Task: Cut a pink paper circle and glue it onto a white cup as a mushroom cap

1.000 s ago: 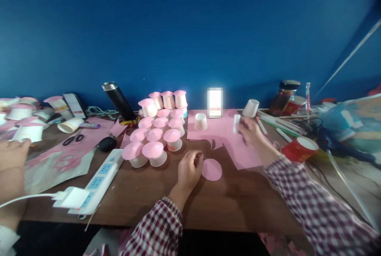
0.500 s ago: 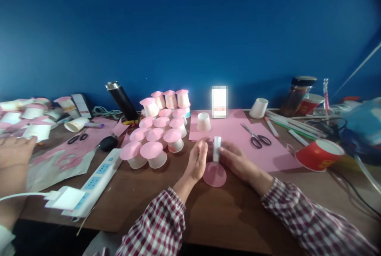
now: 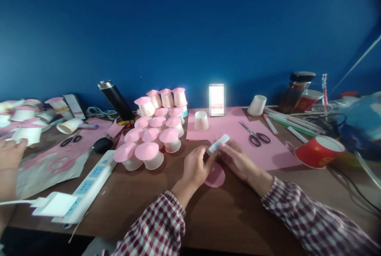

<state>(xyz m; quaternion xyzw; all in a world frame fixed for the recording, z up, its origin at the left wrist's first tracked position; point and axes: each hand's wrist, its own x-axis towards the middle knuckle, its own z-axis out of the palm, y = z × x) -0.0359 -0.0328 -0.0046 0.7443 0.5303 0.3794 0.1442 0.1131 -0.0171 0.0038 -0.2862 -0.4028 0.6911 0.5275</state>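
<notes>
My left hand (image 3: 195,168) is closed on one end of a white glue stick (image 3: 219,144), which is tilted. My right hand (image 3: 240,163) has its thumb and fingers closed at the tube's other side; they are slightly blurred. Below the hands a round pink paper disc (image 3: 215,177) lies on the brown table, its upper part hidden by my fingers. Farther back, a small white paper cup (image 3: 201,121) stands upside down near the edge of the pink paper sheet (image 3: 230,121).
Several cups with pink paper tops (image 3: 147,151) cluster at left, before a black flask (image 3: 116,99). A power strip (image 3: 86,186) lies nearer. Scissors (image 3: 255,137) rest on the pink sheet. At right is a red cup (image 3: 312,154). Another person's hand (image 3: 12,153) reaches in at far left.
The glue stick has gone from upright to tilted. My left hand, before beside it, has closed on its end. The view has shifted slightly.
</notes>
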